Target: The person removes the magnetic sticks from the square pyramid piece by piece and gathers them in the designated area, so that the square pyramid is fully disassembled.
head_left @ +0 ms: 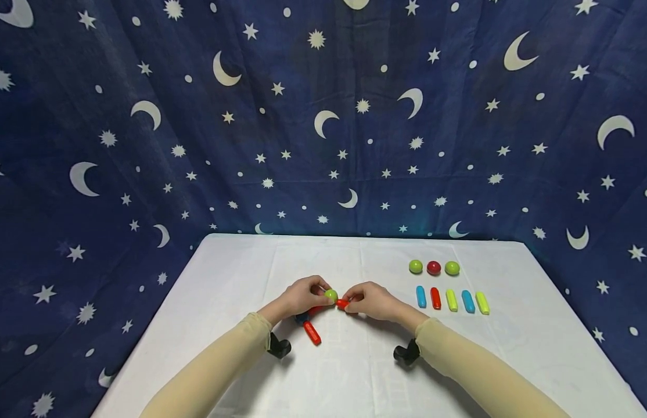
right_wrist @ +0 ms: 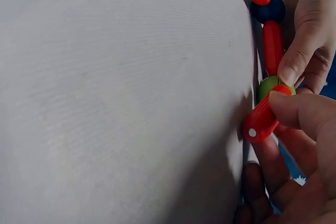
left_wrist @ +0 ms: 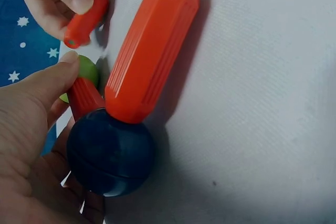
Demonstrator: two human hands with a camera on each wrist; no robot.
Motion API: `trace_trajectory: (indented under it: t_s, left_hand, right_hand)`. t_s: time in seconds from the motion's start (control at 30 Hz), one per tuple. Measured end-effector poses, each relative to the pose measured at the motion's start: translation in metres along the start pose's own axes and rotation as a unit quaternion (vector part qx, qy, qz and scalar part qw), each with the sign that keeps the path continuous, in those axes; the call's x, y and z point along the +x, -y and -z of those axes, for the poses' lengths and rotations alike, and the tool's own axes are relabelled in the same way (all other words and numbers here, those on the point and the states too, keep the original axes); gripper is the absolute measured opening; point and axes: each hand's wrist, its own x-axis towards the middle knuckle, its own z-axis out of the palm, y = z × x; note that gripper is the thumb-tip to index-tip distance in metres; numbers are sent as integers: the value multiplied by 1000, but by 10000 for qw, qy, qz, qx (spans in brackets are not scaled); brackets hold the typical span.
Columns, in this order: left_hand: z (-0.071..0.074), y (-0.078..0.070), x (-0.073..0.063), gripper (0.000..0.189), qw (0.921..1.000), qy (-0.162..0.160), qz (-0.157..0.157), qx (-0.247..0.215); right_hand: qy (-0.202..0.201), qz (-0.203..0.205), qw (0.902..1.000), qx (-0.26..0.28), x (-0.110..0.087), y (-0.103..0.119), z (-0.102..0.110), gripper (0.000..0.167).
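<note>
My left hand (head_left: pixel 304 295) pinches a green ball (head_left: pixel 331 295) between thumb and fingers. From that ball a red rod (left_wrist: pixel 85 98) runs to a dark blue ball (left_wrist: pixel 111 153), and a second red rod (left_wrist: pixel 152 48) meets the blue ball at an angle, lying on the cloth. In my right hand (head_left: pixel 374 301) is another red rod (right_wrist: pixel 261 119), pinched by thumb and fingers, one end turned to the green ball. A small gap shows between the two in the left wrist view. The rod's other end carries a pale round spot.
On the right of the white-covered table (head_left: pixel 391 383), two green balls and a red ball (head_left: pixel 434 267) stand in a row. Nearer lies a row of several rods: blue (head_left: pixel 421 296), red (head_left: pixel 435 298) and yellow (head_left: pixel 452 300). A dark blue star-and-moon curtain (head_left: pixel 302 116) hangs behind.
</note>
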Motion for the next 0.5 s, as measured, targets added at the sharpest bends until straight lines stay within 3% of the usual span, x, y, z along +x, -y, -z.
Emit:
trace_trajectory:
  t_s: [0.17,0.3,0.5]
  left_hand:
    - [-1,2,2,27,9999,36,-1,-130]
    - [-1,2,1,27,9998,66,-8,-190]
    - [0,4,1,26,9996,104,-75,-269]
  right_hand:
    - [30,299,9983,509,-12,1,14,20]
    - [-93,298,9973,670,-26,5,36,23]
    - [-523,-136,9951,833,-56,-7,88,36]
